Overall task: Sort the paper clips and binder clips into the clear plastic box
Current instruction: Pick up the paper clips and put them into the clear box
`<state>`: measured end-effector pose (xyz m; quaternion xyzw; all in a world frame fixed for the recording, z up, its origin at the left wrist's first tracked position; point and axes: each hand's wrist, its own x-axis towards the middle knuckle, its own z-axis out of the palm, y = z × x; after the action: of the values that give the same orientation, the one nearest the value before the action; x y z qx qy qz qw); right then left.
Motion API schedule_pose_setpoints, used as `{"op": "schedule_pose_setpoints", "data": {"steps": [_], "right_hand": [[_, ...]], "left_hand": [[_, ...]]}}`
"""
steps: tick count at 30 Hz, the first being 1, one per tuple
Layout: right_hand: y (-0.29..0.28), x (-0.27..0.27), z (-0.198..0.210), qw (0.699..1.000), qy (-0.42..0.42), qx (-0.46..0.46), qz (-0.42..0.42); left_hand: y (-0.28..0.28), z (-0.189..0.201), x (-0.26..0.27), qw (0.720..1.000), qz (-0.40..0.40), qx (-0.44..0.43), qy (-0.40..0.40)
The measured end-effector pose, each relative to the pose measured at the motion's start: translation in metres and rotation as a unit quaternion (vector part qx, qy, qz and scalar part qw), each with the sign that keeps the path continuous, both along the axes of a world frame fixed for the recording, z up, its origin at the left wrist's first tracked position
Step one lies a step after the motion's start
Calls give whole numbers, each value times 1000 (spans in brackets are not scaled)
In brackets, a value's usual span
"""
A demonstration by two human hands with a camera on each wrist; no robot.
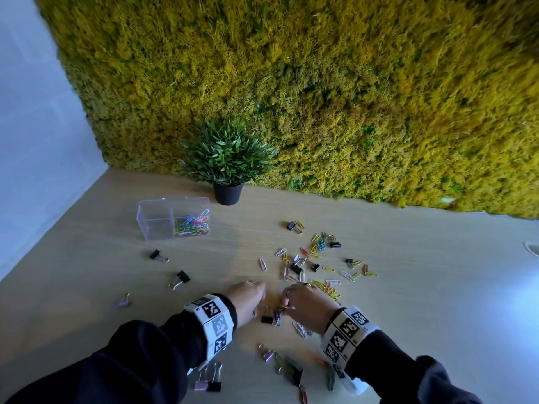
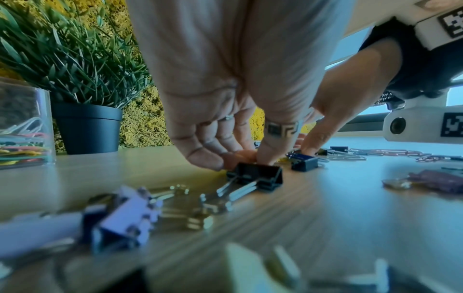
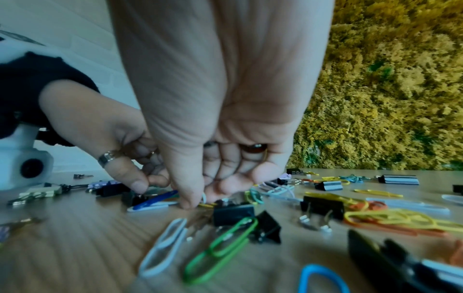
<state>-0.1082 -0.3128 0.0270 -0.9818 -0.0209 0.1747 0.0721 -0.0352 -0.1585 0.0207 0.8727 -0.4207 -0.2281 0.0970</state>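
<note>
While both hands work low over the wooden table (image 1: 408, 287), the step in hand is picking from the scatter. Left hand (image 1: 248, 298): fingertips bunched together, touching the top of a black binder clip (image 2: 255, 175); whether they actually pinch it, cannot tell. Right hand (image 1: 306, 301): fingers curled, thumb and fingertips closing on loose paper clips (image 3: 160, 200). Clear plastic box (image 1: 154, 217) stands well apart to the far left, 2 compartments, coloured clips in the right one only. Next move likely needs a firm pinch, then a carry to the empty compartment.
</note>
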Motion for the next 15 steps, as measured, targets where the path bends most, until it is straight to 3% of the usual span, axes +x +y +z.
{"op": "schedule_pose_setpoints", "data": {"steps": [3,6,7,10,11,12,15], "right_hand": [[1,-2,-3,998,3,-57,21],[2,-5,-1,997,21,-71,31],[2,-4,-2,997,30,-70,30],[-2,-4,-3,998,46,-26,-36],[-6,-5,-2,998,37,-2,-54],[-10,-5,0,997,27,28,-68],[-24,-11,8,991,7,104,-86]], "left_hand": [[6,5,8,998,44,-44,21],[8,17,18,975,140,-118,129],[7,20,20,954,175,-145,195],[0,29,15,845,284,-226,392],[-4,28,11,841,294,-224,396],[-8,26,7,856,285,-213,376],[-20,14,-6,961,167,-124,180]]}}
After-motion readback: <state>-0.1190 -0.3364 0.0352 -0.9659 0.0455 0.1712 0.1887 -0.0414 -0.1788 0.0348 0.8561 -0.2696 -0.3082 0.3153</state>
